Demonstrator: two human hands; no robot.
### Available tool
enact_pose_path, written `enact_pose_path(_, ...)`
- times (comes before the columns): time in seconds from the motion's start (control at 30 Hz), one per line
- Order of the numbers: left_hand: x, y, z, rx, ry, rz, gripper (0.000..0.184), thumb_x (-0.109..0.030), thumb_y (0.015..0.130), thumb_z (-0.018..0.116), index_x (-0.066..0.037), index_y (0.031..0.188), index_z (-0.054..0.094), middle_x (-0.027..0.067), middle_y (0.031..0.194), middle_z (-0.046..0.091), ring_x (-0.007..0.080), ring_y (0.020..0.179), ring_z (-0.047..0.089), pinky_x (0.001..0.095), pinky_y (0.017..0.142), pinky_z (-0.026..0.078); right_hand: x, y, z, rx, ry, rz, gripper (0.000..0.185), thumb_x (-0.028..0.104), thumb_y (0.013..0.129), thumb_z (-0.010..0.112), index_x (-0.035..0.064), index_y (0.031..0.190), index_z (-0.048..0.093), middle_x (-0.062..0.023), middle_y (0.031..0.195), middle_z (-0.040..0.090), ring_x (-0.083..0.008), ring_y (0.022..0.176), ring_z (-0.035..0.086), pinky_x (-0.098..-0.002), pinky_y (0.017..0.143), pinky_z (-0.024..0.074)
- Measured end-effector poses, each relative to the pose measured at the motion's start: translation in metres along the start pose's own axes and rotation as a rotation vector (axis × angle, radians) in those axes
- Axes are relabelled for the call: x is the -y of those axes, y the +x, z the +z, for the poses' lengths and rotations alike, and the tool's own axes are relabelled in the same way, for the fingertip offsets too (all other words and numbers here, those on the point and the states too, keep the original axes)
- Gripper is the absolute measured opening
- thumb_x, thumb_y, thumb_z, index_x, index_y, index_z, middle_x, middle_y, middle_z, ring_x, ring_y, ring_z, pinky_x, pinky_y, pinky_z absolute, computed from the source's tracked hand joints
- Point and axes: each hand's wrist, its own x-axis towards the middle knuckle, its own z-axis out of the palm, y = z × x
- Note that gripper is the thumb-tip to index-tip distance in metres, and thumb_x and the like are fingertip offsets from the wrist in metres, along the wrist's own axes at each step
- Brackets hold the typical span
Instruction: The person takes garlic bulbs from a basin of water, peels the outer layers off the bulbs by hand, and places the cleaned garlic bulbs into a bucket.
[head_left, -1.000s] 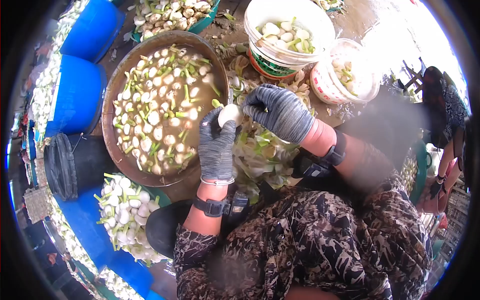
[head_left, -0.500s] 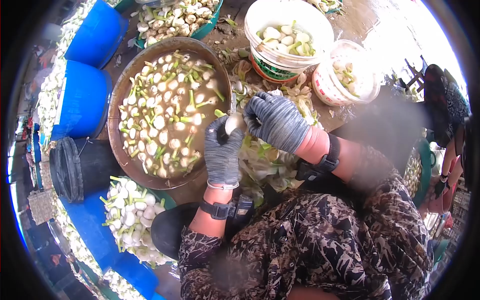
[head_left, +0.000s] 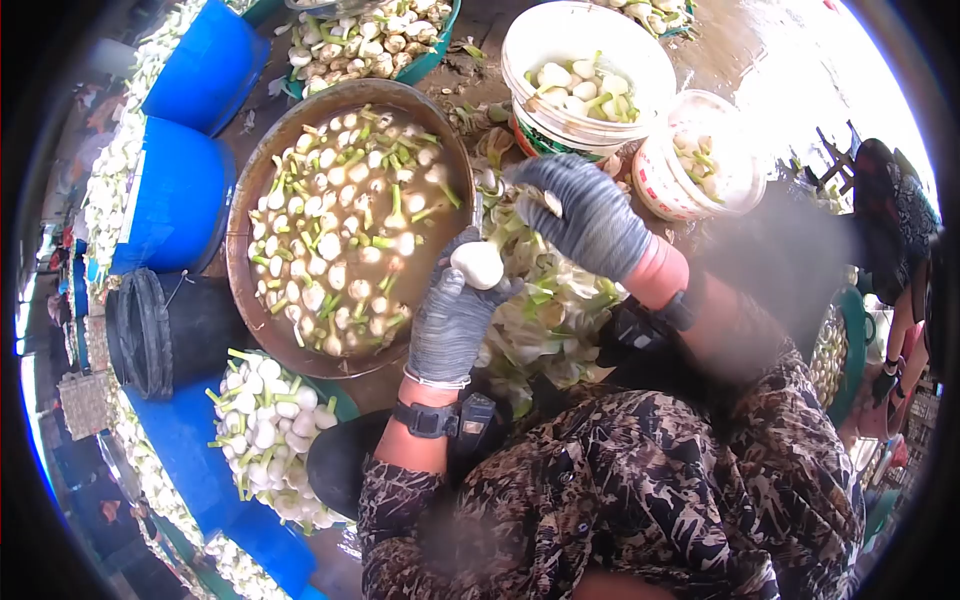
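My left hand (head_left: pixel 452 315), in a grey glove, is closed around a white garlic bulb (head_left: pixel 477 265), with the round end facing up and a short green stem on it. My right hand (head_left: pixel 582 218), gloved too and smeared by motion, is apart from the bulb on its right. Its fingers are curled, and a pale sliver (head_left: pixel 553 204) shows at them; I cannot make out what it is. Left of my hands stands a wide metal basin (head_left: pixel 238 240) of murky water with many garlic bulbs floating in it. Peeled garlic skins (head_left: pixel 545 335) lie heaped below my hands.
A white bucket (head_left: pixel 520 75) and a smaller white bucket (head_left: pixel 660 195) hold garlic. Blue tubs (head_left: pixel 175 195) and a black bucket (head_left: pixel 180 330) stand left. A garlic pile (head_left: pixel 265 425) lies near my knee. Another person's arm (head_left: pixel 905 335) shows at far right.
My right hand has moved right, away from the bulb. My left hand has turned the bulb so more of its white round end shows. The view has shifted slightly.
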Motion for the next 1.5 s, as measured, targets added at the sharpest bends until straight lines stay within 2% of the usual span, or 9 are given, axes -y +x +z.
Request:
enact_pose_path(0.2, 0.001, 0.002, 0.006, 0.023, 0.430, 0.084, 0.069, -0.034, 0.088, 0.068, -0.001, 0.140, 0.036, 0.0076, 0.119, 0.053, 0.0139, 0.101, 0.055, 0.0266, 0.086, 0.051, 0.016, -0.014, 0.011, 0.253, 0.066, -0.093, 0.015, 0.019, 0.082, 0.065, 0.0078, 0.091, 0.066, -0.0124, 0.080, 0.063, -0.0330, 0.078, 0.061, -0.0424, 0.073, 0.0492)
enact_pose_path(0.5, -0.011, -0.004, 0.018, 0.162, 1.088, 0.139, 0.073, -0.026, 0.083, 0.068, -0.004, 0.143, 0.034, 0.0105, 0.136, 0.046, 0.0203, 0.122, 0.047, 0.0342, 0.106, 0.038, 0.013, -0.025, 0.020, 0.392, 0.284, 0.318, 0.022, 0.023, 0.083, 0.065, 0.0027, 0.090, 0.065, -0.0194, 0.078, 0.065, -0.0391, 0.075, 0.063, -0.0447, 0.066, 0.0496)
enact_pose_path(0.77, -0.007, -0.001, 0.009, 0.148, 1.167, 0.197, 0.066, -0.009, 0.085, 0.062, -0.004, 0.144, 0.032, 0.0092, 0.133, 0.047, 0.0183, 0.120, 0.049, 0.0307, 0.103, 0.041, 0.017, -0.022, 0.007, 0.481, 0.490, 0.294, 0.019, 0.018, 0.089, 0.062, 0.0011, 0.098, 0.061, -0.0189, 0.082, 0.064, -0.0380, 0.078, 0.061, -0.0409, 0.070, 0.0491)
enact_pose_path(0.9, 0.000, 0.008, 0.003, 0.083, 0.448, -0.011, 0.056, -0.007, 0.090, 0.056, -0.002, 0.140, 0.034, 0.0125, 0.124, 0.051, 0.0166, 0.106, 0.053, 0.0297, 0.091, 0.047, 0.022, -0.023, 0.009, 0.240, 0.171, -0.150, 0.014, 0.015, 0.087, 0.061, 0.0032, 0.095, 0.058, -0.0180, 0.081, 0.061, -0.0384, 0.080, 0.060, -0.0438, 0.071, 0.0489)
enact_pose_path(1.03, -0.006, 0.004, 0.012, -0.014, 0.955, 0.027, 0.050, -0.003, 0.090, 0.055, -0.002, 0.137, 0.039, 0.0115, 0.126, 0.053, 0.0176, 0.110, 0.054, 0.0307, 0.095, 0.046, 0.029, -0.028, 0.023, 0.206, 0.218, 0.286, 0.018, 0.016, 0.088, 0.060, 0.0013, 0.096, 0.059, -0.0191, 0.080, 0.062, -0.0396, 0.078, 0.061, -0.0449, 0.070, 0.0492)
enact_pose_path(1.1, -0.008, -0.003, 0.023, 0.052, 1.418, 0.443, 0.052, -0.005, 0.088, 0.054, -0.003, 0.137, 0.040, 0.0117, 0.132, 0.051, 0.0211, 0.120, 0.052, 0.0332, 0.103, 0.041, 0.011, -0.029, 0.036, 0.126, 0.307, 0.346, 0.021, 0.020, 0.090, 0.060, -0.0003, 0.095, 0.062, -0.0201, 0.081, 0.064, -0.0382, 0.076, 0.063, -0.0432, 0.070, 0.0497)
enact_pose_path(1.33, 0.000, -0.001, 0.013, -0.083, 0.558, 0.236, 0.038, -0.020, 0.096, 0.049, -0.003, 0.130, 0.048, 0.0131, 0.120, 0.057, 0.0224, 0.104, 0.058, 0.0348, 0.091, 0.049, 0.010, -0.028, 0.027, 0.563, 0.409, 0.696, 0.026, 0.025, 0.093, 0.058, -0.0003, 0.098, 0.064, -0.0199, 0.085, 0.067, -0.0350, 0.077, 0.064, -0.0401, 0.071, 0.0502)
enact_pose_path(1.47, 0.003, 0.008, -0.008, -0.184, -0.002, 0.041, 0.034, -0.036, 0.100, 0.043, -0.009, 0.117, 0.055, 0.0117, 0.102, 0.064, 0.0161, 0.065, 0.058, 0.0280, 0.054, 0.049, 0.006, -0.059, 0.045, 0.603, 0.264, 0.109, 0.026, 0.027, 0.090, 0.060, 0.0048, 0.103, 0.064, -0.0181, 0.082, 0.066, -0.0364, 0.081, 0.065, -0.0410, 0.074, 0.0512)
enact_pose_path(1.5, 0.000, 0.008, -0.004, -0.262, 0.021, 0.022, 0.032, -0.037, 0.100, 0.043, -0.011, 0.114, 0.056, 0.0114, 0.102, 0.064, 0.0155, 0.061, 0.056, 0.0267, 0.049, 0.047, 0.017, -0.055, 0.033, 0.919, 0.182, 0.180, 0.031, 0.029, 0.089, 0.062, 0.0042, 0.108, 0.063, -0.0189, 0.088, 0.066, -0.0359, 0.087, 0.064, -0.0409, 0.077, 0.0513)
